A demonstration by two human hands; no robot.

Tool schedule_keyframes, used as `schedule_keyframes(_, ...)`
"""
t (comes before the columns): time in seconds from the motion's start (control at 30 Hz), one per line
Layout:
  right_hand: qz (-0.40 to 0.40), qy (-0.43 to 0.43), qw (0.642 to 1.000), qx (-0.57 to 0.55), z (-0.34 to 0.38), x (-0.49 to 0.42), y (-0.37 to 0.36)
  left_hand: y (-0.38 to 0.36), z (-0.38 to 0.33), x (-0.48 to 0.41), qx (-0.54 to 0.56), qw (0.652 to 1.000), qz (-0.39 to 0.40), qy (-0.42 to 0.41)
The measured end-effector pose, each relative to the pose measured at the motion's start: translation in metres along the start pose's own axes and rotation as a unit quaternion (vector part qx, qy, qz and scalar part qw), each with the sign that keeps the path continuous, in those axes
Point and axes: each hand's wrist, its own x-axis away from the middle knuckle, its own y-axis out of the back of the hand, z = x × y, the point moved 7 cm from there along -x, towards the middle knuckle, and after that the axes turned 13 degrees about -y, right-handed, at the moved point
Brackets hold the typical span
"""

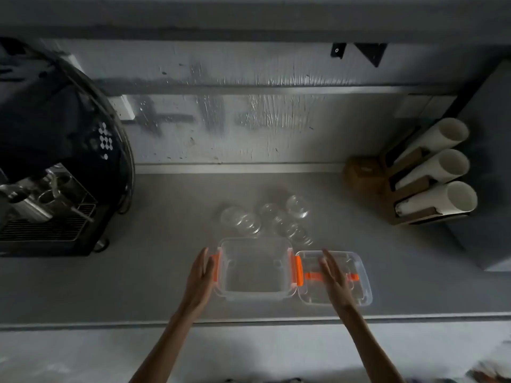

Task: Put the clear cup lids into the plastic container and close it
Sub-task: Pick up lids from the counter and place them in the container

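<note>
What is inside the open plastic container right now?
Nothing: the plastic container shows only its bare bottom. The clear cup lids lie behind it on the counter. No part is covered.

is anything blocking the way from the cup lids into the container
Nothing visible does. The clear cup lids lie just behind the open plastic container; its lid sits off to the right.

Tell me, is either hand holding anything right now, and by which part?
Nothing is held. The left hand is open beside the container, by its orange latch; the right hand hangs open above the container lid.
</note>
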Motion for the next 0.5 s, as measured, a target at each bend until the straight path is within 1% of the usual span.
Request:
schedule_keyframes(0.07,0.038,-0.085,0.994,-0.058,-0.020,-0.009,-0.018,-0.007,0.001,-0.006,-0.004,0.999,-0.004,0.035)
schedule_keyframes(0.13,0.084,-0.153,0.980,-0.097,-0.041,-0.014,-0.038,-0.012,-0.005,-0.010,-0.007,0.999,-0.010,0.033)
schedule_keyframes(0.2,0.095,-0.168,0.974,-0.115,-0.053,-0.018,-0.050,-0.016,0.000,-0.011,0.004,0.999,-0.010,0.053)
schedule_keyframes(0.33,0.112,-0.131,0.977,-0.126,-0.066,-0.021,-0.062,-0.017,0.016,-0.012,0.022,0.998,0.015,0.050)
schedule_keyframes(0.37,0.113,-0.116,0.980,-0.112,-0.067,-0.019,-0.062,-0.019,0.022,-0.012,0.022,0.998,0.020,0.049)
schedule_keyframes(0.43,0.103,-0.077,0.987,-0.096,-0.065,-0.016,-0.061,-0.020,0.025,-0.006,0.008,0.999,0.028,0.038)
schedule_keyframes(0.5,0.103,-0.068,0.988,-0.088,-0.067,-0.016,-0.062,-0.020,0.022,-0.006,-0.012,0.999,0.032,0.030)
